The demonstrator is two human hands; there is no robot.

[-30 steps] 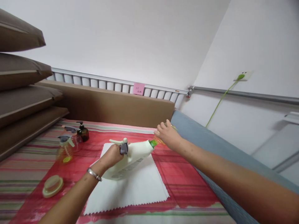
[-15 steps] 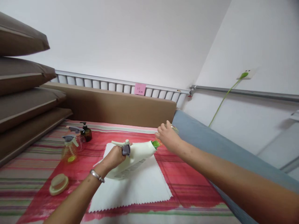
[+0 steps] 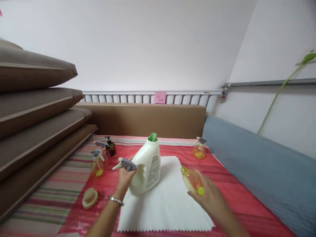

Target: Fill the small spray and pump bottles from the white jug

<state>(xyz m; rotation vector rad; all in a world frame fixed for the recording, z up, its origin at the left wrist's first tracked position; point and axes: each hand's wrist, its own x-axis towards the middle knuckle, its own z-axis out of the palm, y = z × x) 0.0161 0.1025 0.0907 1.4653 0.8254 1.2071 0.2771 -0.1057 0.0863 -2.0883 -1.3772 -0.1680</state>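
A large cream jug [image 3: 147, 168] with an open green spout stands almost upright on a white cloth [image 3: 164, 200]. My left hand [image 3: 125, 179] grips the jug's handle and also pinches a grey spray trigger head [image 3: 124, 164]. My right hand [image 3: 208, 196] is closed round a small clear orange-tinted bottle [image 3: 192, 180] with yellow liquid inside, tilted above the cloth to the right of the jug.
A small spray bottle [image 3: 199, 149] stands at the far right of the red cloth [image 3: 229, 194]. Two spray bottles [image 3: 96, 164] and a dark pump bottle [image 3: 110, 146] stand at the left. A cream cap [image 3: 90, 197] lies near them. Stacked brown cushions [image 3: 37, 108] rise at left, a blue cushion [image 3: 259, 164] at right.
The jug has gone from tilted with its spout toward my right hand to upright. My right hand has pulled back toward me with the small bottle. The camera has turned right.
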